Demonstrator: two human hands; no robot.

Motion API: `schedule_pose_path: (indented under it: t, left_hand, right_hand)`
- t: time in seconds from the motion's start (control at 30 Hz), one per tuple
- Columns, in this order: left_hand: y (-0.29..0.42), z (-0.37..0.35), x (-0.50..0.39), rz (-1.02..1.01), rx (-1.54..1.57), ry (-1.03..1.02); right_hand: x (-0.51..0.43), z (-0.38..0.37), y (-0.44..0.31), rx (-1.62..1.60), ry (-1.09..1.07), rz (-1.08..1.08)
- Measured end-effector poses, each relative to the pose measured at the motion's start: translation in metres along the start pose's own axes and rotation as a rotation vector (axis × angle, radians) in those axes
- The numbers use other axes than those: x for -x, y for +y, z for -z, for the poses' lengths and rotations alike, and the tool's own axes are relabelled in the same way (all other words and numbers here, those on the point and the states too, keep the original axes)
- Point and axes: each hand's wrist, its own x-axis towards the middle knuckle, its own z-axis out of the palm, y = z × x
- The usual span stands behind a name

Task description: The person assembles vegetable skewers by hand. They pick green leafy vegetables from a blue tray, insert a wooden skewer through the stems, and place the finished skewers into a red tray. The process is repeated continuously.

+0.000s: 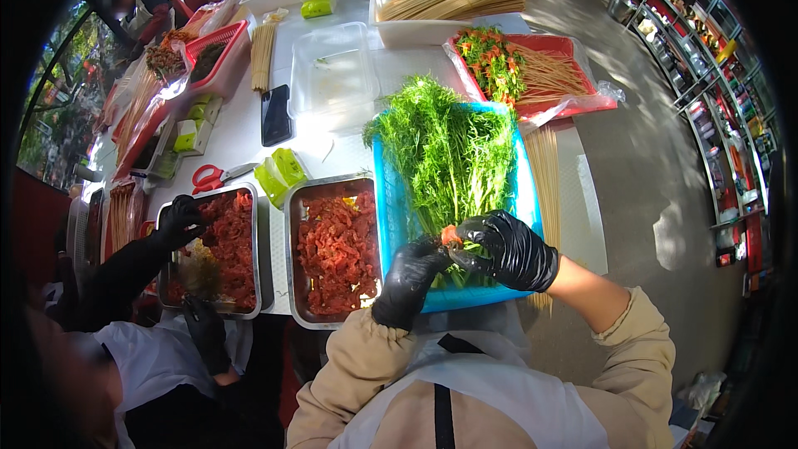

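Observation:
Both my hands wear black gloves and meet over the near part of a blue plastic basket (530, 199). The basket holds a heap of leafy green herbs (449, 149), stems towards me. Between my fingertips is a small piece of red meat (450, 236), with some green beside it. My left hand (411, 280) pinches it from the left, and my right hand (505, 249) closes on it from the right. Whether a skewer runs through it cannot be told. Left of the basket stands a metal tray of red meat pieces (336, 249).
At the left, a co-worker's gloved hands work over another metal meat tray (254, 249). Red scissors (209, 178), a phone (275, 115) and a clear container (330, 68) lie beyond. Skewers (543, 187) lie right of the basket; a red tray (561, 68) holds filled ones.

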Motion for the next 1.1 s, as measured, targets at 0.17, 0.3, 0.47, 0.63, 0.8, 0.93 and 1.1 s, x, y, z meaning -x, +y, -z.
schedule_pose_path:
  t: [0.17, 0.3, 0.47, 0.63, 0.8, 0.93, 1.1]
  left_hand:
    - [0.011, -0.001, 0.003, 0.073, 0.049, -0.01]
    - [-0.002, 0.002, -0.003, 0.079, 0.194, 0.064]
    - [0.005, -0.003, 0.0, 0.052, 0.184, 0.078]
    - [0.006, -0.002, -0.001, -0.004, 0.03, 0.101]
    - [0.014, -0.006, 0.0, -0.189, -0.087, 0.095]
    - [0.004, 0.001, -0.002, -0.09, 0.038, 0.046]
    - [-0.006, 0.0, -0.002, 0.02, 0.338, -0.006]
  right_hand:
    - [0.005, -0.011, 0.001, -0.018, -0.01, -0.005]
    - [0.002, -0.015, 0.004, 0.005, -0.01, 0.023]
    - [-0.001, -0.014, 0.003, -0.191, -0.015, -0.162]
    - [-0.01, -0.016, 0.0, -0.384, -0.018, -0.363]
    - [-0.012, -0.014, 0.003, -0.55, -0.079, -0.603]
    - [-0.015, -0.017, 0.005, -0.647, -0.129, -0.671]
    - [-0.008, -0.016, 0.014, -0.697, -0.167, -0.748]
